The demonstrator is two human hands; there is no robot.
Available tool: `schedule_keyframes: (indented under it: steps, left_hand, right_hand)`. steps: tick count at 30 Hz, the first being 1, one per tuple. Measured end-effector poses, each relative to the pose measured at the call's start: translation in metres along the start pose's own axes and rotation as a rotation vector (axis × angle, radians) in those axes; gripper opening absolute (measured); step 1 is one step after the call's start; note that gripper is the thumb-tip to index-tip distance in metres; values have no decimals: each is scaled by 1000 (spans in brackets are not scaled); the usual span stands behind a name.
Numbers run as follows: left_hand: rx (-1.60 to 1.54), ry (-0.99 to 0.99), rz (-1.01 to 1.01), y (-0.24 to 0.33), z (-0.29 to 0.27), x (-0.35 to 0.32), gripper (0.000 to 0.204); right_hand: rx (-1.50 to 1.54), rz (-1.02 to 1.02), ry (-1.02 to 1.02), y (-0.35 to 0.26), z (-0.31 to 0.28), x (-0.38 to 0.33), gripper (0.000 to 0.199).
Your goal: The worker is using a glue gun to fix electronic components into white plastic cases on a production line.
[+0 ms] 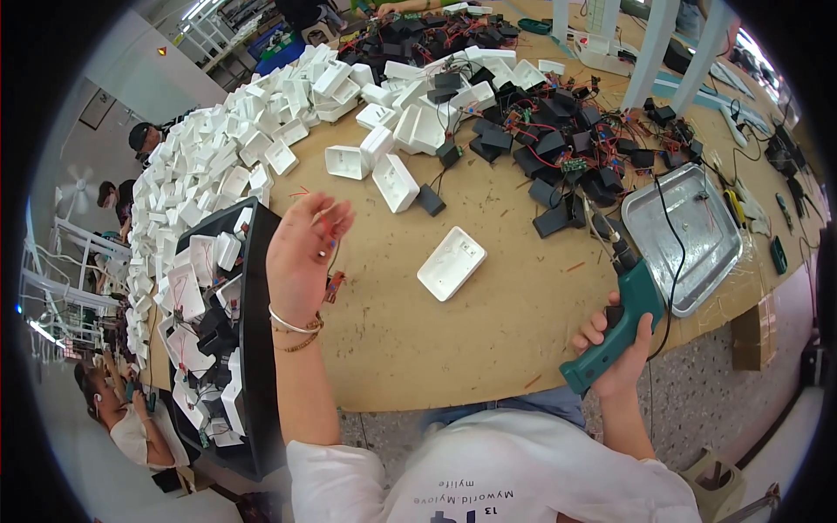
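Observation:
My left hand (305, 248) is raised over the left part of the table, its fingers curled. A small circuit board (333, 286) with thin wires hangs beside the wrist, and its wires run up to the fingers. My right hand (617, 357) is wrapped round the grip of a green pistol-shaped electric screwdriver (635, 305), whose narrow tip points away toward the black parts. Between the two hands a single white plastic housing (452, 263) lies on the table, its hollow side up.
A black bin (255, 349) of wired white housings stands at the left. Beyond it rises a heap of white housings (209, 148). Black boxes with wires (567, 131) are piled at the far right, near a metal tray (684, 235). Other people sit farther left.

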State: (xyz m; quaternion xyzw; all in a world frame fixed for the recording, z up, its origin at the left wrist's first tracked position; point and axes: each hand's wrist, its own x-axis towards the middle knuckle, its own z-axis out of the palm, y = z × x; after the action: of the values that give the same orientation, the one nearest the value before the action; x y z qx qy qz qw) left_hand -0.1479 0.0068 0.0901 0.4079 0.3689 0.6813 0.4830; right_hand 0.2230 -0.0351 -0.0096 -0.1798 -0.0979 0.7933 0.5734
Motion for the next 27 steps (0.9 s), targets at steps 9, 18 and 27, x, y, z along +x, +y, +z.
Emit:
schedule_keyframes:
  steps: [9, 18, 27]
  left_hand:
    - [292, 130, -164, -18, -30, 8, 31]
    - [449, 24, -44, 29, -8, -22, 18]
    - [344, 93, -271, -61, 32, -54, 18]
  right_hand:
    - [-34, -19, 9, 1, 7, 1, 51]
    - [-46, -31, -3, 2, 4, -3, 50]
    - [-16, -26, -32, 2, 2, 0, 51]
